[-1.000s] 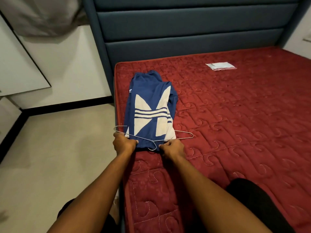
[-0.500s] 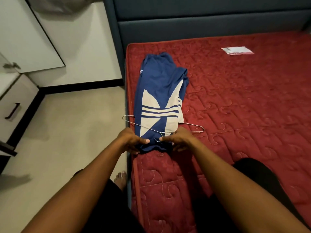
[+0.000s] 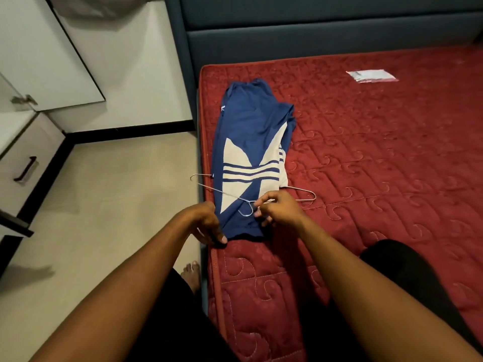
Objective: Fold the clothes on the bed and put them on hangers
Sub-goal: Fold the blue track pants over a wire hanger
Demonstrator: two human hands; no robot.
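The blue garment (image 3: pixel 251 131) was laid lengthwise on the bed (image 3: pixel 379 165), close to its left edge. It was folded into a narrow strip with a white printed logo facing up. A wire hanger (image 3: pixel 235 197) was laid across the near end of the strip, with its ends projecting on both sides and its hook directed toward the person. The lower bar appeared to be passed beneath the fabric, although this was not confirmed.

The neck of the hanger, beside the hook, was pinched between the fingers of the right hand (image 3: pixel 279 209). The near left corner of the garment was gripped by the curled fingers of the left hand (image 3: pixel 206 220), with the thumb laid along the hem.

The step in hand was judged to be the seating of the folded strip on the hanger bar. For a sound result:

- The hanger was to be held flat and steady at the neck.
- The hem was to be drawn evenly across its full width, so that the lengthwise fold was not opened.
- The strip was to be centred on the bar, with roughly equal lengths on either side, so that sliding off was prevented when the hanger was lifted.

A small packet (image 3: pixel 371 75) was seen well apart, farther up the bed, below the headboard (image 3: pixel 313 35). A drawer unit (image 3: pixel 26 168) was seen across the floor (image 3: pixel 117 205) to the left.
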